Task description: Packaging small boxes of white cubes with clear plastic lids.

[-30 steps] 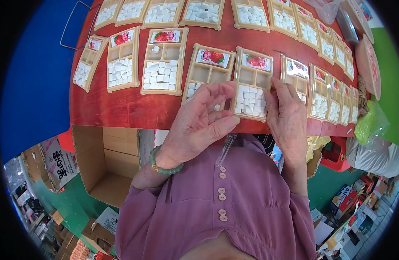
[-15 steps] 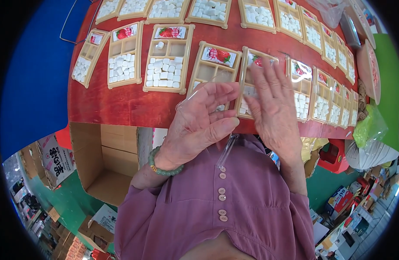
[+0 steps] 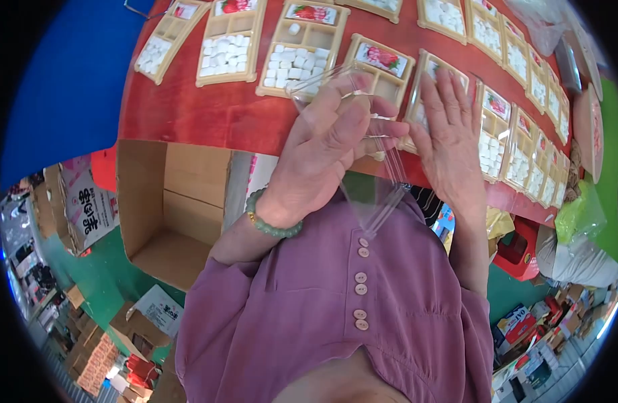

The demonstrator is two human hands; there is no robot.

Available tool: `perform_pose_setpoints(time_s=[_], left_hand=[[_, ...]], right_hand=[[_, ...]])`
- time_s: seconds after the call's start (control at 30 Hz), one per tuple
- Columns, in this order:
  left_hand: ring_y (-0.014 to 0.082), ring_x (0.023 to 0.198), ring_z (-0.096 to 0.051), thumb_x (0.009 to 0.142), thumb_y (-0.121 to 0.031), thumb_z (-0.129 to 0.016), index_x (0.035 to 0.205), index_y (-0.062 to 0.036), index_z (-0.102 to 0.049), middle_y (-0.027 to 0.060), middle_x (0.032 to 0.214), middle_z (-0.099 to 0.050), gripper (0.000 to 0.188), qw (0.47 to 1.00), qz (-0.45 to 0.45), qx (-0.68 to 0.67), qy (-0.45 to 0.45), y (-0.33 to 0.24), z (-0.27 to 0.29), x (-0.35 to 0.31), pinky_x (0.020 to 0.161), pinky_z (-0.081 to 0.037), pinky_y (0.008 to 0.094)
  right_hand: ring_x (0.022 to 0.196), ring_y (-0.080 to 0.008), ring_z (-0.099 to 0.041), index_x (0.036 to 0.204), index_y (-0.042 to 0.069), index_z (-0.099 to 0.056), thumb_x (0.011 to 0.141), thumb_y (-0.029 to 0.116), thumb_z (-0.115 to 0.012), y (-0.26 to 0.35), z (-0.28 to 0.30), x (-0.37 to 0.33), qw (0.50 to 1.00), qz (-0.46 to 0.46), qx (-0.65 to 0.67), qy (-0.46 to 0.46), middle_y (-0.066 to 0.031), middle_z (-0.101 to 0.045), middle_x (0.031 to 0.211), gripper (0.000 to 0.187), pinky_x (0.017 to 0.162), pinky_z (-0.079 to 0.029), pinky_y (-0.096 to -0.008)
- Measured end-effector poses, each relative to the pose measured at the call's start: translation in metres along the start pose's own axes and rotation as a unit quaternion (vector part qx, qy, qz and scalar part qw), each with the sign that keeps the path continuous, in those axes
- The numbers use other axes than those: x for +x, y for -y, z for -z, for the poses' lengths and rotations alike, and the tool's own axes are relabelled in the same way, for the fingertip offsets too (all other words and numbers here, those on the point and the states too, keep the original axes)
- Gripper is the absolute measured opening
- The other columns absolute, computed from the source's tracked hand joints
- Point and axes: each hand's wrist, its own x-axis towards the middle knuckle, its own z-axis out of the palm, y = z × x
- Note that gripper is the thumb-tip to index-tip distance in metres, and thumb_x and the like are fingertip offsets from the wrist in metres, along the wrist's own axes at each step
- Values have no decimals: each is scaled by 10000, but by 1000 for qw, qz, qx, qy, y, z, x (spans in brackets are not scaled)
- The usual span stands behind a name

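My left hand (image 3: 322,151), with a green bead bracelet on its wrist, grips a clear plastic lid (image 3: 364,195) that hangs tilted in front of my shirt. Its fingers curl around the lid's edge, near a beige compartment tray (image 3: 389,88) with a strawberry-print packet at its far end. My right hand (image 3: 451,141) lies flat, fingers stretched, over another beige tray (image 3: 416,84), covering most of it. Left of these stands a beige tray (image 3: 265,64) filled with white marshmallow-like pieces, with a single piece in a small compartment.
Several more filled trays stand in rows on the red table (image 3: 188,111), to the left, far side and right. An open cardboard box (image 3: 141,201) sits below the table's near edge. A green plastic bag (image 3: 581,215) and a red plastic container (image 3: 517,250) are at the right.
My head view has shifted, so the trays sit higher and further right. My left hand has turned and the clear lid shows more fully. The right hand stays flat over its tray.
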Motion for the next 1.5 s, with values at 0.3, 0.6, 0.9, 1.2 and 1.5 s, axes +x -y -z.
perform_pose_setpoints(time_s=[0.3,0.6,0.9,1.2,1.5], left_hand=[[245,1067,-520,852,-429,-612,1396,-43,-169,102,1145,-413,801,998,-59,-33,-7,2,-18,-2,902,-455,372],[215,1059,-504,770,-456,-700,1431,-58,-129,89,1186,-420,960,995,-89,32,39,-3,-13,-5,902,-455,352],[68,733,-587,856,-8,-601,1043,25,-586,29,850,-620,190,975,-81,171,-115,-11,5,-10,641,-491,197],[205,671,-589,832,-59,-609,1115,63,-535,134,813,-583,317,800,-210,544,-141,-13,8,13,584,-477,288],[324,800,-572,850,-113,-570,1167,65,-485,174,908,-547,374,627,-236,731,-133,-6,8,22,653,-475,388]], right_hand=[[773,-229,-598,937,18,-633,695,80,-751,54,51,-12,885,97,454,-41,-102,-619,895,276,689,-469,-306],[699,-98,-572,875,12,-591,820,14,-633,56,56,-20,801,-16,596,51,-30,-590,750,69,633,-454,-251],[549,-29,-444,868,16,-561,886,44,-544,24,36,-28,675,-185,713,39,2,-565,713,37,507,-348,-168],[584,-21,-491,1236,6,-421,853,-9,-588,36,15,-8,837,-166,520,-33,-21,-577,749,418,520,-386,-170],[506,-68,-489,1224,-3,-453,812,22,-631,42,20,-1,918,-153,364,-16,-47,-593,685,449,491,-398,-226]])
